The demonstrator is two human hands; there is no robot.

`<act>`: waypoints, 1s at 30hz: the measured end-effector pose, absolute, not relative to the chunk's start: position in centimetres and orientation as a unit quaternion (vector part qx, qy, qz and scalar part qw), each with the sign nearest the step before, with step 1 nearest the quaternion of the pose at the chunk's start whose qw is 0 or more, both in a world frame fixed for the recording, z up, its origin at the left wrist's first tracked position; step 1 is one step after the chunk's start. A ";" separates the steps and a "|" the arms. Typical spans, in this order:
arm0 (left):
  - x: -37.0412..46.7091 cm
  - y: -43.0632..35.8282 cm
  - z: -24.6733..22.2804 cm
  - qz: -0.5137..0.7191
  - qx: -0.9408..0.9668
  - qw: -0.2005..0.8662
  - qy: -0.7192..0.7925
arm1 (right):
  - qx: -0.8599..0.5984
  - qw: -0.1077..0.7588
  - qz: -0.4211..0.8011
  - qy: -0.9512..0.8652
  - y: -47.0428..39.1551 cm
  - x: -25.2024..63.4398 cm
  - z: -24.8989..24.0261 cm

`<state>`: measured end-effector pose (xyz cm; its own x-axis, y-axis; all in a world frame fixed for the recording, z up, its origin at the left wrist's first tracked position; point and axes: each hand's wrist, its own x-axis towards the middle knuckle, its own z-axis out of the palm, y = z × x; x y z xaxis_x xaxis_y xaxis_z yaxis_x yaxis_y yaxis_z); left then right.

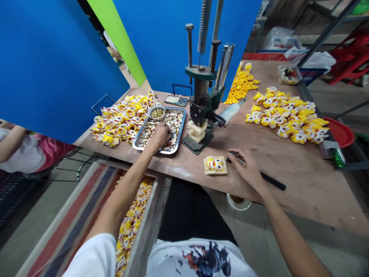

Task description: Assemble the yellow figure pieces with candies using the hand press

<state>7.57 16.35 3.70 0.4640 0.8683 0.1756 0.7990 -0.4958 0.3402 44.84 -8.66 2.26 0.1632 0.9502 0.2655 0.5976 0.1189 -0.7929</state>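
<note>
My left hand (160, 136) reaches into a metal tray (182, 127) of small white, red and gold pieces. Its fingers are bent together at the pieces, and what they pinch is hidden. My right hand (245, 164) curls low over a hammer-like tool (272, 181) with a thin metal shaft and black handle; its dark end shows at the fingertips. Left of that hand, a yellow and white lion-head figure (215, 164) with a gold bead lies face up on a cream block (223, 172). A small bowl of gold beads (158, 113) sits in the tray's far corner.
A green hand press (198, 104) stands behind the block. Piles of lion-head figures lie left (123, 119) and right (288, 115), with yellow pieces (242, 82) behind. A phone-like device (176, 100) lies near the blue panel (161, 46). Another person (21, 150) sits at far left.
</note>
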 end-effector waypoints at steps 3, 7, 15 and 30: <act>7.4 15.3 5.2 0.194 0.839 0.124 0.492 | -0.620 0.439 0.217 -0.612 -8.5 44.5 3.6; 10.1 10.0 7.5 0.279 0.806 0.290 0.434 | -0.551 0.459 0.223 -0.660 -7.2 42.2 6.5; 18.3 1.6 7.2 0.198 0.604 0.706 0.313 | -0.496 0.402 0.281 -0.717 -5.0 40.5 5.4; 19.9 4.1 3.8 0.080 0.388 0.807 0.438 | -0.506 0.356 0.456 -0.639 -2.9 42.4 2.5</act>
